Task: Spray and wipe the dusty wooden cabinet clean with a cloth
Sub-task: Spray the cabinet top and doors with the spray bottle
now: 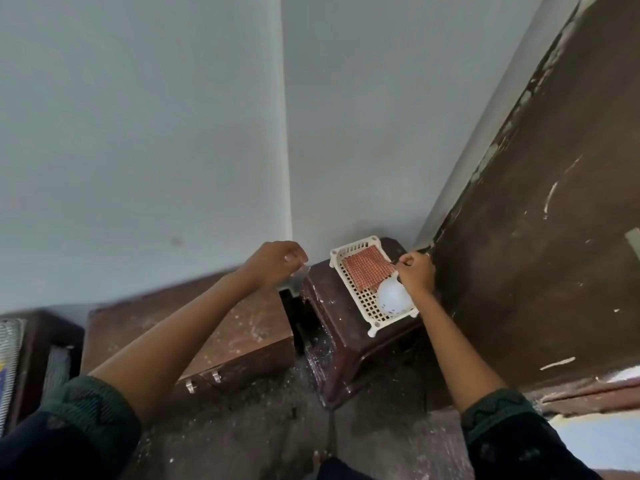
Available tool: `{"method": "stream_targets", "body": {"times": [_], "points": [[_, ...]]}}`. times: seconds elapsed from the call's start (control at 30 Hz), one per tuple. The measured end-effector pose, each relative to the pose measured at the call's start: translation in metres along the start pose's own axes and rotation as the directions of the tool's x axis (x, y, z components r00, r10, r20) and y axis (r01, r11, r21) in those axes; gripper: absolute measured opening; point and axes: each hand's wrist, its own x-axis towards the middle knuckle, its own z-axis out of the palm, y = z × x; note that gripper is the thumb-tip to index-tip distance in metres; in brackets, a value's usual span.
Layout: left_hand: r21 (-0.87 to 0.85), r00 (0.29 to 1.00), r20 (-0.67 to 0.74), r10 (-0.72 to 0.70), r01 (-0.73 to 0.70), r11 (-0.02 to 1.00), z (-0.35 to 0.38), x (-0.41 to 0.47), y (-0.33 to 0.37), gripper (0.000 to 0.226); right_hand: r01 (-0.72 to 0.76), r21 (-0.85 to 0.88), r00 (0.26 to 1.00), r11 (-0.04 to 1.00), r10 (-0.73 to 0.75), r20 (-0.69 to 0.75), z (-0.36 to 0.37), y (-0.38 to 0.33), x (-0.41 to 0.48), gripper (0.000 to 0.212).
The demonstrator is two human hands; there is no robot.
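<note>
Head view: right hand curls round white spray bottle top, in basket beside checked cloth; left hand loosely curled, holding nothing, above cabinet.

Right hand is gripping the top of the spray bottle and covering its head and nozzle; only the white body is showing. Hand and bottle are overlapping the near corner of the checked cloth lying in the basket. Left hand is blurring at the fingers; cannot tell whether it is holding anything. Left forearm is crossing the low wooden cabinet, hiding part of its top. Tall dark panel is running off the right edge. Meshed object is being cut by the left edge; unidentifiable.
</note>
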Motion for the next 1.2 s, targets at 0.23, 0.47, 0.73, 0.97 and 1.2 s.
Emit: {"method": "stream_targets", "body": {"times": [0.23,0.47,0.73,0.97,1.2], "points": [[-0.027,0.995,-0.010,-0.103,0.103,0.994,0.008,0.016,-0.002,0.018,-0.247,-0.238,0.968,0.939,0.247,-0.031,0.019,0.027,0.025,0.050],[0.008,0.991,-0.032,-0.130,0.130,0.991,0.004,0.017,-0.014,0.020,-0.212,-0.171,0.975,0.962,0.221,0.032,0.029,0.042,0.039,0.030],[-0.073,0.984,0.049,-0.169,0.172,0.982,-0.010,0.011,-0.020,0.035,0.070,-0.045,0.997,0.997,-0.071,-0.027,0.017,-0.016,0.026,0.026],[-0.134,0.984,0.020,-0.175,0.176,0.975,-0.015,-0.008,-0.018,0.034,0.385,0.229,0.908,0.894,-0.411,0.078,0.010,-0.128,-0.032,0.027],[-0.258,0.988,0.004,-0.157,0.152,0.954,-0.022,-0.077,-0.061,0.100,0.178,0.594,0.864,0.785,-0.414,0.288,0.058,-0.207,-0.129,0.034]]}}
